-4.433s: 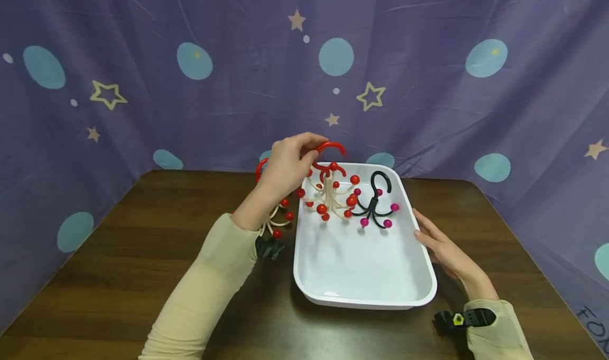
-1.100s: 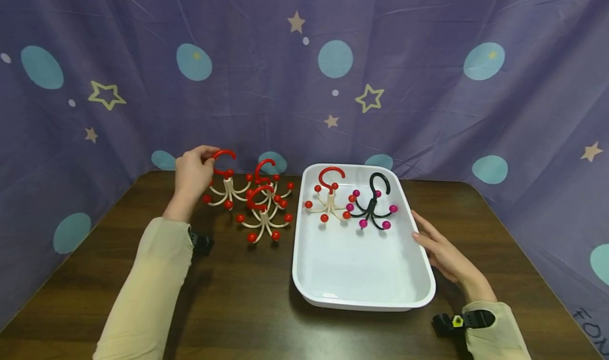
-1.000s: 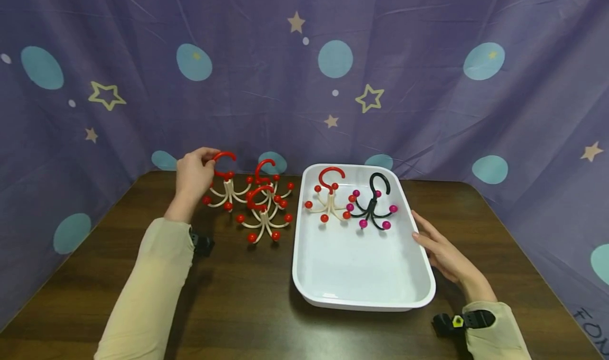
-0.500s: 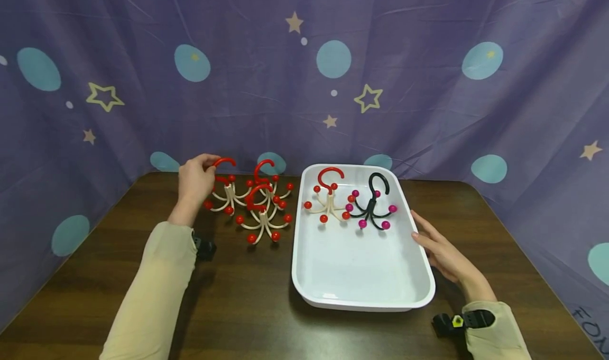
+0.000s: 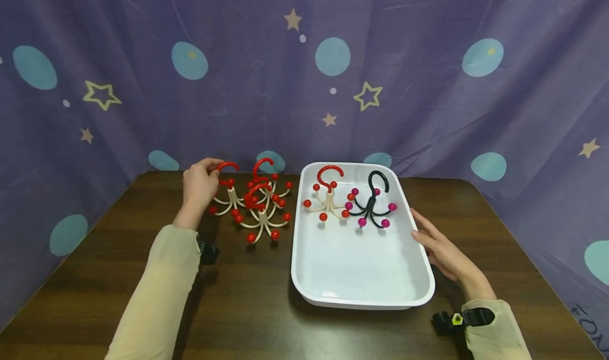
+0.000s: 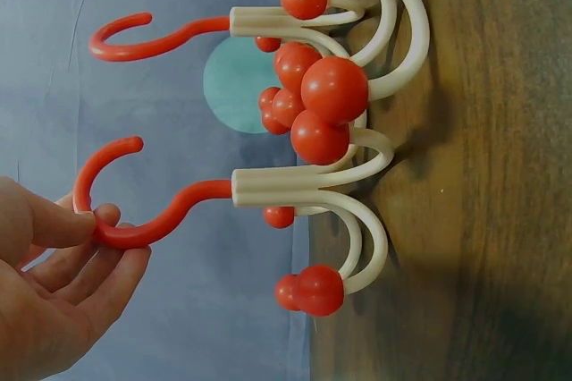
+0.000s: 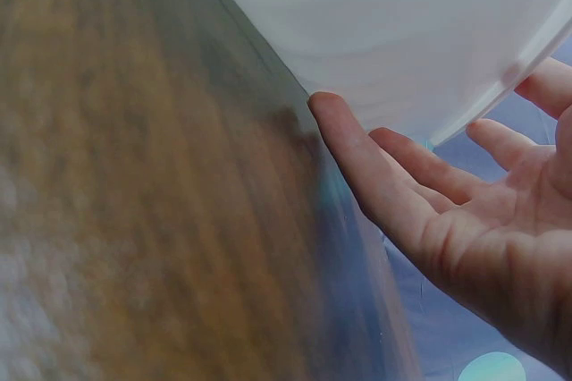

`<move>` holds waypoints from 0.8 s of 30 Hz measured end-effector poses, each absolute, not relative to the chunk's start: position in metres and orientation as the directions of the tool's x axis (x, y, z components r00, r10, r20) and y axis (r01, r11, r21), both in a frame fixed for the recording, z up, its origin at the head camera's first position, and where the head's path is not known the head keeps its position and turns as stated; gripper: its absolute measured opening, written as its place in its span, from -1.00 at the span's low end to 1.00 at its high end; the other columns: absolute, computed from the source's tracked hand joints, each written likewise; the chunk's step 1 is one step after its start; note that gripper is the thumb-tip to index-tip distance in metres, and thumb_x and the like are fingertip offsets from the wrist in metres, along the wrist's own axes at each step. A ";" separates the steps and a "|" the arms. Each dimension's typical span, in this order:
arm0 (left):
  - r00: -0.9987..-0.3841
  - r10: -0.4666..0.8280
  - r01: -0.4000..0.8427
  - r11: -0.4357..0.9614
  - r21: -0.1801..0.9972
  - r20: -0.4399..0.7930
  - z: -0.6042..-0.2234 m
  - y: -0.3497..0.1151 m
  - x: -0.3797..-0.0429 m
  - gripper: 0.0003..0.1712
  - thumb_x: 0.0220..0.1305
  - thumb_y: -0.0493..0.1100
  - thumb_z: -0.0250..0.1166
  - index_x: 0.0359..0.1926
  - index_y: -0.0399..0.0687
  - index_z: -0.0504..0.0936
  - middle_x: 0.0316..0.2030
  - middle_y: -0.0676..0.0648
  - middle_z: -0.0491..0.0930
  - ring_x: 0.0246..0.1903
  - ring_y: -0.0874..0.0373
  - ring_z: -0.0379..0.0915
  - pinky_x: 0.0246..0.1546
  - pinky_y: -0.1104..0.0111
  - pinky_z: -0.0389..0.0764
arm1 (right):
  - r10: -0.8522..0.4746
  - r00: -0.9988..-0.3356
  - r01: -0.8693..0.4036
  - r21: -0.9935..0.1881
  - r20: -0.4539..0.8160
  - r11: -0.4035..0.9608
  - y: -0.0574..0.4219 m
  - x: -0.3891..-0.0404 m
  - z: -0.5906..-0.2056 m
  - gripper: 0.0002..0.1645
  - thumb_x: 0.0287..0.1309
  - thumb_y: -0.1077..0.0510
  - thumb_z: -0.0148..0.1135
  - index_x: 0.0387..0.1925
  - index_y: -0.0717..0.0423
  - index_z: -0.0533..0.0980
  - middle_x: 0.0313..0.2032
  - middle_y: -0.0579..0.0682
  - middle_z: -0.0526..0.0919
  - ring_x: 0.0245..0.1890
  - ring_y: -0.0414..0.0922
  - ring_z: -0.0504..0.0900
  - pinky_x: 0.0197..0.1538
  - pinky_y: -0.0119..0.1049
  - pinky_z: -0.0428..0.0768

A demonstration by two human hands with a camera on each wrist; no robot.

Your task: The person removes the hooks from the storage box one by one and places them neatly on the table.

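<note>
Hold Made; Clearance Tight

I have the left grip (image 5: 199,184) pinching the hook (image 6: 179,208) of the left hanger (image 5: 232,195). This hanger is upright, left of the tray (image 5: 357,270); I cannot tell whether it touches the tabletop (image 5: 238,307). The front hanger (image 5: 263,219) and back hanger (image 5: 270,187) crowd its right side. My right grip (image 5: 442,249), fingers extended, touches the tray's outer side. Inside stand a red-hooked hanger (image 5: 330,200) and a black hanger (image 5: 370,206). I judge the step in hand to be grasping. The next move likely calls for a firm pinch and vertical lift, clear of both neighbours.
</note>
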State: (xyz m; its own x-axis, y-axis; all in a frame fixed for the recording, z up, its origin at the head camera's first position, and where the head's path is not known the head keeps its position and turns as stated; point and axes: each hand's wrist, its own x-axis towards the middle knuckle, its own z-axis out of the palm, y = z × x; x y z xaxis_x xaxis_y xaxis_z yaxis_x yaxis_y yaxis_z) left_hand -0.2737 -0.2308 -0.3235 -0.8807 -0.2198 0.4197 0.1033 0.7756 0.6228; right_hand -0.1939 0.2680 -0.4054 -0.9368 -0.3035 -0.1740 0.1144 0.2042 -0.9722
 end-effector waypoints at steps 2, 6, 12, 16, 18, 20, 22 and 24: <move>-0.880 -0.216 0.109 0.774 0.623 0.423 -0.323 -0.229 -0.273 -0.70 0.18 -0.37 0.07 -0.09 -0.15 0.61 -0.22 -0.21 0.63 -0.29 -0.11 0.50 -0.26 0.15 0.44 | -0.303 -0.938 0.112 -0.973 -0.170 0.201 0.268 -0.194 -0.405 -0.21 0.33 0.01 -0.12 0.41 -0.12 -0.28 0.25 0.40 0.03 -0.04 0.00 0.47 -0.11 0.05 0.54; -0.884 -0.213 0.105 0.775 0.623 0.415 -0.321 -0.227 -0.271 -0.69 0.18 -0.37 0.06 -0.08 -0.16 0.60 -0.22 -0.22 0.63 -0.28 -0.12 0.50 -0.25 0.14 0.44 | -0.304 -0.937 0.115 -0.973 -0.174 0.202 0.268 -0.195 -0.405 -0.21 0.33 0.01 -0.12 0.41 -0.12 -0.28 0.26 0.41 0.02 -0.04 0.00 0.47 -0.11 0.04 0.54; -0.900 -0.188 0.100 0.788 0.607 0.392 -0.316 -0.225 -0.267 -0.69 0.17 -0.33 0.10 -0.05 -0.19 0.58 -0.18 -0.24 0.62 -0.22 -0.15 0.51 -0.24 0.10 0.44 | -0.301 -0.936 0.121 -0.969 -0.183 0.214 0.268 -0.194 -0.405 -0.21 0.32 0.00 -0.12 0.41 -0.14 -0.28 0.26 0.40 0.03 0.01 0.07 0.44 -0.08 0.06 0.52; -0.898 -0.164 0.128 0.792 0.597 0.409 -0.310 -0.222 -0.268 -0.69 0.17 -0.31 0.11 -0.05 -0.20 0.58 -0.15 -0.23 0.61 -0.20 -0.13 0.51 -0.24 0.11 0.45 | -0.296 -0.937 0.122 -0.968 -0.185 0.220 0.268 -0.194 -0.406 -0.20 0.32 -0.02 -0.11 0.41 -0.15 -0.27 0.26 0.40 0.03 0.02 0.09 0.43 -0.07 0.06 0.52; -0.894 -0.157 0.141 0.790 0.597 0.420 -0.306 -0.221 -0.268 -0.70 0.18 -0.31 0.10 -0.06 -0.19 0.59 -0.14 -0.22 0.61 -0.20 -0.11 0.51 -0.23 0.12 0.45 | -0.296 -0.937 0.121 -0.968 -0.184 0.218 0.268 -0.194 -0.406 -0.21 0.32 -0.01 -0.11 0.41 -0.15 -0.27 0.26 0.40 0.03 0.02 0.09 0.43 -0.08 0.06 0.52; -0.891 -0.150 0.152 0.791 0.593 0.429 -0.302 -0.218 -0.268 -0.70 0.19 -0.31 0.09 -0.06 -0.19 0.59 -0.15 -0.22 0.61 -0.21 -0.10 0.51 -0.23 0.12 0.46 | -0.296 -0.938 0.119 -0.969 -0.182 0.218 0.268 -0.194 -0.406 -0.21 0.32 -0.01 -0.11 0.41 -0.15 -0.27 0.25 0.40 0.03 0.00 0.07 0.45 -0.09 0.06 0.53; -0.889 -0.143 0.163 0.790 0.592 0.435 -0.298 -0.213 -0.267 -0.70 0.19 -0.31 0.08 -0.06 -0.18 0.59 -0.15 -0.22 0.61 -0.24 -0.09 0.50 -0.24 0.12 0.46 | -0.296 -0.939 0.115 -0.969 -0.178 0.217 0.268 -0.194 -0.406 -0.21 0.32 -0.01 -0.11 0.41 -0.15 -0.27 0.25 0.40 0.04 -0.01 0.05 0.46 -0.10 0.05 0.54; -0.886 -0.130 0.180 0.787 0.590 0.444 -0.294 -0.207 -0.267 -0.71 0.20 -0.30 0.09 -0.06 -0.18 0.60 -0.16 -0.21 0.61 -0.25 -0.08 0.50 -0.25 0.13 0.46 | -0.297 -0.939 0.112 -0.971 -0.174 0.213 0.268 -0.194 -0.406 -0.21 0.32 -0.01 -0.11 0.41 -0.15 -0.26 0.24 0.41 0.04 -0.03 0.04 0.47 -0.11 0.05 0.54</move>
